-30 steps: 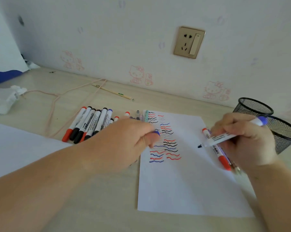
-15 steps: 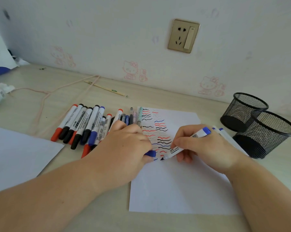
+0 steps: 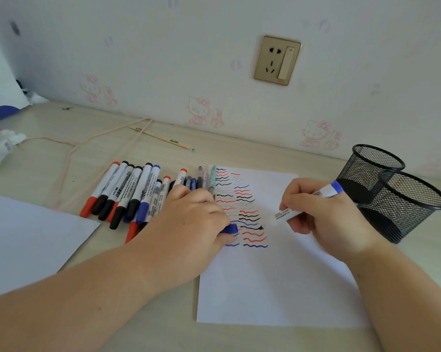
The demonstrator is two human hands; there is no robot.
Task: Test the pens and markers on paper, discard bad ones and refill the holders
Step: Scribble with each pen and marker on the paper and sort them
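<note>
Marker (image 3: pixel 306 203), light and rigid, sits pinched mid-barrel in the right hand (image 3: pixel 323 212), tip on the test paper (image 3: pixel 272 275); the left hand (image 3: pixel 189 224) grips its small, easily dropped blue cap (image 3: pixel 230 228).

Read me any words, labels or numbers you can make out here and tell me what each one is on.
Nothing here can be read as words.
Marker in the right hand: black print on its white barrel, too blurred to read.
Markers lying in a row: label print on the barrels, too small to read.
Crumpled wrapper: dark marks, unreadable.
Test sheet: only wavy ink lines, no writing.
</note>
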